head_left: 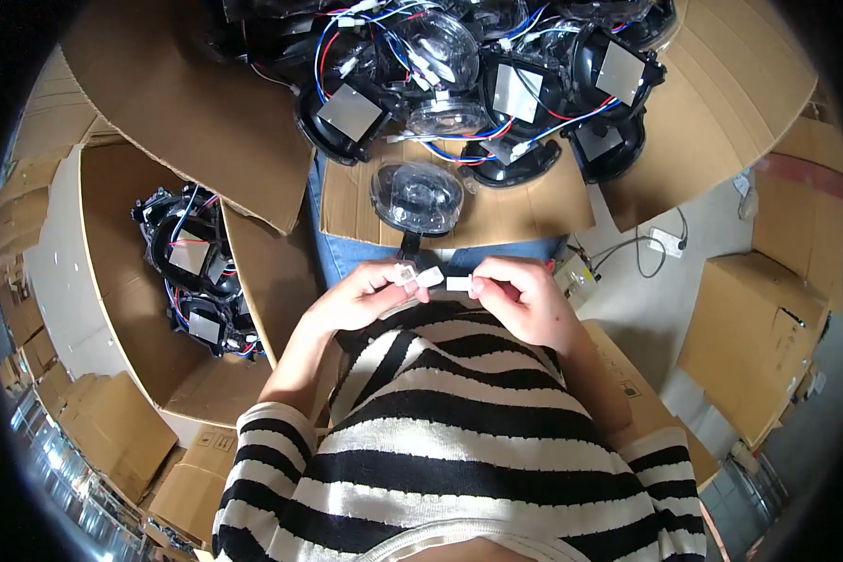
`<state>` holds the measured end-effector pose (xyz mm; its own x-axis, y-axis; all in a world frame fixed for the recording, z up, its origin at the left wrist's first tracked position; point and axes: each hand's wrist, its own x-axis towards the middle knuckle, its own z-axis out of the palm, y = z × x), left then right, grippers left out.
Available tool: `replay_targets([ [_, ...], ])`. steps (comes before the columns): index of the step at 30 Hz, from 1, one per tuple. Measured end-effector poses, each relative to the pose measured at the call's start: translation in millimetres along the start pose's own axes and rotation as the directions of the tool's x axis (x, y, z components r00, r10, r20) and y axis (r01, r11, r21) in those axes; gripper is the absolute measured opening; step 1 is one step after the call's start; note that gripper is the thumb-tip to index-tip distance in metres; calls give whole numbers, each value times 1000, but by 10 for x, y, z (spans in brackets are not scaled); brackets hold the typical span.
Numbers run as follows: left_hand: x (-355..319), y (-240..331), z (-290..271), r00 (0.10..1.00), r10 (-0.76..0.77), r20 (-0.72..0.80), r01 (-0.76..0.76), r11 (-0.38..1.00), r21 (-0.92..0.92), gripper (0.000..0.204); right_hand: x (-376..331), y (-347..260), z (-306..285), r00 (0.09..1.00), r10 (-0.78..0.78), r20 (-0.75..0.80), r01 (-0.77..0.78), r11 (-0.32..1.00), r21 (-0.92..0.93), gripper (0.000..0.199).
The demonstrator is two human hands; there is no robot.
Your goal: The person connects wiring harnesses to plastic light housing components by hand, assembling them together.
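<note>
My left hand [365,297] is closed in a pinch on a small white block [429,277], with a small clear piece [404,273] also between its fingers. Facing it, my right hand [525,298] pinches a small white rectangular piece [459,283]. A short gap separates the two white pieces; their exact kind is too small to make out. Just beyond my left fingers, a black lamp unit with a clear rounded lens [418,197] lies on the cardboard flap [525,214], its narrow black end pointing toward me.
A heap of black lamp units [525,89] with silver plates and red, blue and white wires fills the far side. More units lie in an open carton [112,253] at left. A cardboard box [754,342] and a power strip [665,243] are at right.
</note>
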<state>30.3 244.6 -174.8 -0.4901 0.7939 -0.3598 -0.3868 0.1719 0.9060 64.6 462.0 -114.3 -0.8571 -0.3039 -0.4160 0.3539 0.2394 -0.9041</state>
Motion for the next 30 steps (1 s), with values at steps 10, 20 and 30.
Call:
replay_targets([
  [10, 24, 42, -42, 987, -41, 153, 38, 999, 19, 17, -41, 106, 45, 991, -128, -26, 119, 967, -225, 8],
  [20, 93, 72, -64, 972, -136, 191, 152, 986, -70, 17, 0, 180, 33, 967, -253, -13, 242, 939, -243, 4],
  [30, 130, 123, 128, 993, -36, -111, 51, 990, 135, 27, -67, 368, 29, 936, -202, -288, 128, 958, -258, 7],
])
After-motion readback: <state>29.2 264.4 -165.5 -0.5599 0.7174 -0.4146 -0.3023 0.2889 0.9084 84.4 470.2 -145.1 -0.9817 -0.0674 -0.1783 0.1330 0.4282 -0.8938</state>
